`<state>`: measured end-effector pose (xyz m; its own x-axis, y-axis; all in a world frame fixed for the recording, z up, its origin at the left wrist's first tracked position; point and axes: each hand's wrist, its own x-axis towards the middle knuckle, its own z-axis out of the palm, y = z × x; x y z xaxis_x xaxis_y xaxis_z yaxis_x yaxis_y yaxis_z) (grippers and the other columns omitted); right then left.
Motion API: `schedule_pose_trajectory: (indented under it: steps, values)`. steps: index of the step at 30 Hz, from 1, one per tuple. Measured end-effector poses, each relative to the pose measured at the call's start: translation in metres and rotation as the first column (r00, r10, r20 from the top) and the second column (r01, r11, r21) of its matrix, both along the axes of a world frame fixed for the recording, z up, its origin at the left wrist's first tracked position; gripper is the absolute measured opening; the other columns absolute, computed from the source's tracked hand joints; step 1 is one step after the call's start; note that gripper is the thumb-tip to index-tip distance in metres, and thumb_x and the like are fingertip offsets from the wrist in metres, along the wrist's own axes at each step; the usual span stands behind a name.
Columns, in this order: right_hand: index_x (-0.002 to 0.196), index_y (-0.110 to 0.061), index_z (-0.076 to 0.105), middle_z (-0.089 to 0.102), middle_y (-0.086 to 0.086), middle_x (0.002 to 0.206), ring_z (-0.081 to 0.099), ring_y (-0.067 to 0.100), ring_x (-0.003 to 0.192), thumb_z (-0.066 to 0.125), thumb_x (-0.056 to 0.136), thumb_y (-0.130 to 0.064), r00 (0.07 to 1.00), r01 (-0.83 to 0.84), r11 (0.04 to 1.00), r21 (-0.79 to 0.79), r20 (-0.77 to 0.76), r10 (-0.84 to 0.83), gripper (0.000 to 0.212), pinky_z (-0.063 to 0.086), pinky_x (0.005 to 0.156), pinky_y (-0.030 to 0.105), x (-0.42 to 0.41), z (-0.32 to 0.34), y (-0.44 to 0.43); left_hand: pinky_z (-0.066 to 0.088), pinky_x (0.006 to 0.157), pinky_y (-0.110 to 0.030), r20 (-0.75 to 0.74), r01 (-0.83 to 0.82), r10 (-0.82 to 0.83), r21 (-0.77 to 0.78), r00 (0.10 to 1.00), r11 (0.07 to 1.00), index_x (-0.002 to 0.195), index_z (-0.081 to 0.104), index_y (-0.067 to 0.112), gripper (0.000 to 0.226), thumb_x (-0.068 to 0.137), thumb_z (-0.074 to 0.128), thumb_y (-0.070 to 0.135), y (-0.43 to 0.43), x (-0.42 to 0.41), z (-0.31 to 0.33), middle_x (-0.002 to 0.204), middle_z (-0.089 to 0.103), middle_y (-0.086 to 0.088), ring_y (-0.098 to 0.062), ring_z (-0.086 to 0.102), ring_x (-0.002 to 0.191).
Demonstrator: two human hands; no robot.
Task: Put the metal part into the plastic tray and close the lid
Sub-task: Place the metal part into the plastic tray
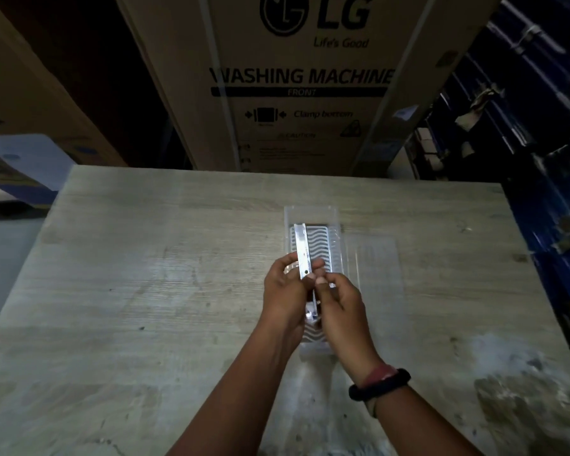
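Observation:
A long, narrow silver metal part point(301, 246) is held over the clear plastic tray point(311, 213), which lies lengthwise on the wooden table. My left hand point(285, 291) grips the part from the left at its middle. My right hand point(341, 311) pinches it from the right, just below. The part's near end shows between my two hands; its far end reaches over the tray's wavy white insert point(320, 240). The tray's clear lid point(374, 258) lies flat and open to the right of the tray. My hands hide the tray's near half.
The wooden table point(145, 274) ends at its far edge against a large cardboard washing-machine box point(297, 77). Blue racking point(540, 159) stands at the right. More cardboard boxes point(30, 93) stand at the left. A black band and a red one circle my right wrist.

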<state>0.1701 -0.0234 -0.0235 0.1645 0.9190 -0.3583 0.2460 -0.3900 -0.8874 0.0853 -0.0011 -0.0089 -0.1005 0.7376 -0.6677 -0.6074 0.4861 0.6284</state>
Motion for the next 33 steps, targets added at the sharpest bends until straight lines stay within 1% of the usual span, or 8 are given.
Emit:
schedule_pose_trajectory:
  steps: [2, 6, 11, 15, 20, 22, 28, 33]
  values:
    - [0.103, -0.018, 0.065, 0.071, 0.004, 0.095, 0.068, 0.018, 0.085, 0.053, 0.097, -0.021, 1.0, 0.01, 1.0, -0.022, 0.013, -0.009, 0.015, 0.051, 0.071, 0.028, 0.005, -0.001, -0.002, 0.058, 0.058, -0.026, 0.031, -0.019, 0.019, -0.015, 0.999, 1.0, 0.124, 0.05, 0.003, 0.052, 0.081, 0.043, -0.027, 0.0, 0.006, -0.002, 0.114, 0.07, -0.021, -0.023, 0.068, 0.091]
    - [0.112, -0.016, 0.063, 0.07, 0.007, 0.094, 0.067, 0.019, 0.082, 0.056, 0.094, -0.015, 0.998, 0.016, 0.998, -0.056, 0.068, -0.012, 0.02, 0.051, 0.069, 0.029, 0.016, -0.002, -0.006, 0.051, 0.091, -0.046, 0.009, 0.034, -0.033, -0.047, 0.999, 0.998, 0.131, 0.046, 0.0, 0.06, 0.08, 0.038, -0.03, 0.001, 0.013, -0.011, 0.124, 0.066, -0.022, -0.03, 0.063, 0.114]
    - [0.094, -0.03, 0.064, 0.066, -0.007, 0.087, 0.064, 0.002, 0.08, 0.063, 0.086, -0.005, 0.971, -0.129, 0.992, 0.013, 0.205, 0.124, 0.026, 0.049, 0.064, 0.01, 0.023, 0.004, -0.016, 0.058, 0.067, -0.03, 0.005, 0.079, -0.079, -0.088, 0.997, 0.993, 0.121, 0.054, 0.004, 0.046, 0.086, 0.038, -0.021, 0.001, 0.018, -0.018, 0.103, 0.07, -0.016, -0.022, 0.066, 0.09]
    - [0.1, -0.019, 0.066, 0.064, -0.001, 0.093, 0.063, 0.012, 0.084, 0.066, 0.086, -0.016, 0.902, -0.219, 0.976, -0.014, 0.378, 0.208, 0.014, 0.054, 0.071, 0.025, 0.023, 0.003, -0.013, 0.056, 0.056, -0.029, -0.111, 0.144, -0.158, -0.122, 0.981, 0.982, 0.094, 0.066, 0.009, 0.027, 0.09, 0.045, -0.007, 0.003, 0.025, -0.023, 0.08, 0.068, -0.012, -0.019, 0.065, 0.059]
    - [0.086, -0.015, 0.062, 0.065, 0.003, 0.082, 0.065, 0.022, 0.074, 0.066, 0.086, -0.016, 0.846, -0.233, 0.967, -0.104, 0.468, 0.255, 0.004, 0.051, 0.058, 0.03, 0.022, 0.006, 0.004, 0.055, 0.069, -0.044, -0.324, 0.15, -0.198, -0.167, 0.925, 0.974, 0.1, 0.067, -0.004, 0.03, 0.081, 0.047, -0.014, 0.009, 0.028, -0.035, 0.084, 0.068, -0.024, -0.031, 0.062, 0.069]
    - [0.091, -0.013, 0.063, 0.066, 0.006, 0.088, 0.066, 0.026, 0.078, 0.067, 0.086, -0.019, 0.82, -0.238, 0.963, -0.122, 0.506, 0.267, 0.009, 0.046, 0.057, 0.029, 0.02, 0.005, 0.009, 0.054, 0.063, -0.037, -0.385, 0.158, -0.222, -0.192, 0.896, 0.969, 0.096, 0.069, -0.002, 0.026, 0.079, 0.053, -0.013, 0.013, 0.025, -0.037, 0.086, 0.07, -0.025, -0.03, 0.064, 0.067]
    - [0.084, -0.01, 0.058, 0.066, 0.012, 0.091, 0.066, 0.032, 0.082, 0.066, 0.083, -0.009, 0.733, -0.318, 0.932, -0.177, 0.578, 0.359, 0.007, 0.043, 0.058, 0.031, 0.012, -0.003, 0.017, 0.05, 0.044, -0.029, -0.539, 0.154, -0.273, -0.257, 0.797, 0.954, 0.055, 0.061, 0.007, 0.025, 0.066, 0.055, -0.015, 0.023, 0.021, -0.04, 0.056, 0.064, -0.012, -0.02, 0.058, 0.044]
    - [0.085, -0.009, 0.059, 0.066, 0.013, 0.09, 0.066, 0.034, 0.081, 0.063, 0.084, -0.011, 0.686, -0.33, 0.929, -0.167, 0.634, 0.357, 0.004, 0.038, 0.057, 0.03, 0.01, -0.015, 0.021, 0.059, 0.058, -0.042, -0.57, 0.185, -0.31, -0.267, 0.761, 0.946, 0.072, 0.066, -0.007, 0.013, 0.064, 0.06, -0.014, 0.025, 0.018, -0.045, 0.064, 0.069, -0.013, -0.025, 0.063, 0.056]
